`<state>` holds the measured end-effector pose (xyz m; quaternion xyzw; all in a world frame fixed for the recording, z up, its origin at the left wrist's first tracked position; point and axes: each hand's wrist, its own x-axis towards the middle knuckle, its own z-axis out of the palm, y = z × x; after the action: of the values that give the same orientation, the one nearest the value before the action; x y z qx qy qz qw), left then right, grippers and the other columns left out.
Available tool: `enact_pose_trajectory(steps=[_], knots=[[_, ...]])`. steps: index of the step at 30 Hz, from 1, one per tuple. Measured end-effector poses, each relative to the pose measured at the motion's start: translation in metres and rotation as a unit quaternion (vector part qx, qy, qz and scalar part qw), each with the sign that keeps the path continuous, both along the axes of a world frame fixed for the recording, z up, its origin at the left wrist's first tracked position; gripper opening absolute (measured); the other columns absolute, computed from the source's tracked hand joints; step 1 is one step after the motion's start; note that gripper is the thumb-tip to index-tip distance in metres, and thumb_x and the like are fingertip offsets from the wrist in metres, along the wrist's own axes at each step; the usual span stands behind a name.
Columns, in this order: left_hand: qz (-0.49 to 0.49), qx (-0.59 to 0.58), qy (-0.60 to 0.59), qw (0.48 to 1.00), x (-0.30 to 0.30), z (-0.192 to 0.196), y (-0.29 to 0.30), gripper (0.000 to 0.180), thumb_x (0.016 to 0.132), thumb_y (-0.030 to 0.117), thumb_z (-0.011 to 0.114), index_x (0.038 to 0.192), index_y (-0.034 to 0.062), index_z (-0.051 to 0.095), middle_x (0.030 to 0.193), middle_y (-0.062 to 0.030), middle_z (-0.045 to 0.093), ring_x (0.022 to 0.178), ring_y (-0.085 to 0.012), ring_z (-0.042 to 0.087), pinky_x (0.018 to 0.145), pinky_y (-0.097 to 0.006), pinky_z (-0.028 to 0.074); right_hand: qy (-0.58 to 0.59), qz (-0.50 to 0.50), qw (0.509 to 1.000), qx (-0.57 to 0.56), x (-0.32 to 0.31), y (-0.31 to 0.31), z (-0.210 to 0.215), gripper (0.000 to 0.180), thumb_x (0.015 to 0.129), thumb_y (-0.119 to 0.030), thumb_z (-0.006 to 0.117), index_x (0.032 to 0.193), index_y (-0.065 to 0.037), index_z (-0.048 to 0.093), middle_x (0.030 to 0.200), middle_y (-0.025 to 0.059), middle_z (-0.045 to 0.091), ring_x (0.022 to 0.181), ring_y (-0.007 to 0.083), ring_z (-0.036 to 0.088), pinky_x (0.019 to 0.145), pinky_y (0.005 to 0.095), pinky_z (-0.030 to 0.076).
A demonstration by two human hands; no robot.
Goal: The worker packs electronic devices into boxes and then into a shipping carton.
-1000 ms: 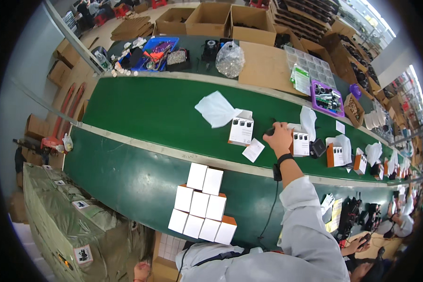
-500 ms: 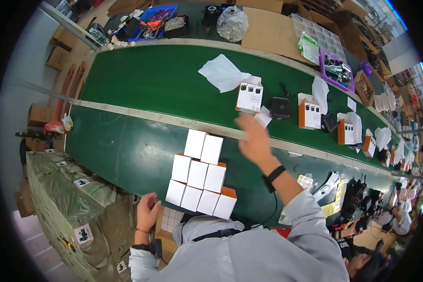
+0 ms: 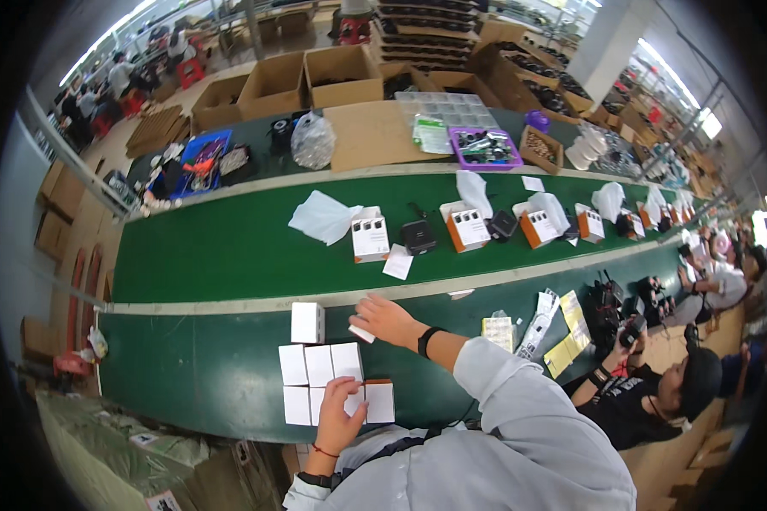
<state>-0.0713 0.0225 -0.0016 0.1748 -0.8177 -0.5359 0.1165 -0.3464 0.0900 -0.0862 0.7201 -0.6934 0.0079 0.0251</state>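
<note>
White boxes (image 3: 320,366) stand packed in rows on the near green table, some with orange sides. Over the row nearest me lies my left hand (image 3: 339,417), fingers apart, partly covering a box; whether it touches is unclear. My right hand (image 3: 383,320) is beyond the stack's right side, closed on a small white piece (image 3: 362,333). That piece is mostly hidden by the hand, so I cannot tell whether it is a box. One white box (image 3: 305,324) stands alone in the farthest row, left of my right hand.
On the far green belt (image 3: 204,264) stand opened printed boxes (image 3: 370,237), black devices (image 3: 418,237) and white wrapping sheets (image 3: 322,217). A metal rail (image 3: 230,302) divides belt and table. Cables and packets (image 3: 537,324) lie right, near a seated person (image 3: 639,392).
My head view has lifted and shifted. My right hand has come back from the belt to the stack. My left hand has moved onto the near row. The far row shows one box fewer.
</note>
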Motion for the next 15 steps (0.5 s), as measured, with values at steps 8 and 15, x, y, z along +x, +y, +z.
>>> enact_pose_trajectory(steps=[8, 15], knots=[[-0.076, -0.154, -0.01, 0.985, -0.028, 0.011, 0.005, 0.104, 0.059, 0.029, 0.097, 0.145, -0.001, 0.047, 0.144, -0.0202, 0.052, 0.136, -0.0405, 0.048, 0.114, -0.052, 0.04, -0.326, -0.539, 0.776, -0.016, 0.015, 0.111, 0.045, 0.085, 0.075, -0.056, 0.084, 0.131, -0.001, 0.051, 0.119, 0.027, 0.068, 0.106, 0.0424, 0.069, 0.091, 0.0479, 0.056], [-0.121, -0.308, -0.027, 0.943, -0.065, 0.054, 0.053, 0.121, 0.055, 0.043, 0.097, 0.151, 0.0006, 0.037, 0.147, -0.0192, 0.048, 0.141, -0.0397, 0.042, 0.117, -0.064, 0.027, -0.6, -0.424, 0.674, -0.074, 0.113, 0.145, 0.113, 0.087, 0.09, -0.024, 0.08, 0.158, -0.004, 0.03, 0.125, 0.0167, 0.063, 0.113, 0.0256, 0.064, 0.096, 0.0374, 0.053]])
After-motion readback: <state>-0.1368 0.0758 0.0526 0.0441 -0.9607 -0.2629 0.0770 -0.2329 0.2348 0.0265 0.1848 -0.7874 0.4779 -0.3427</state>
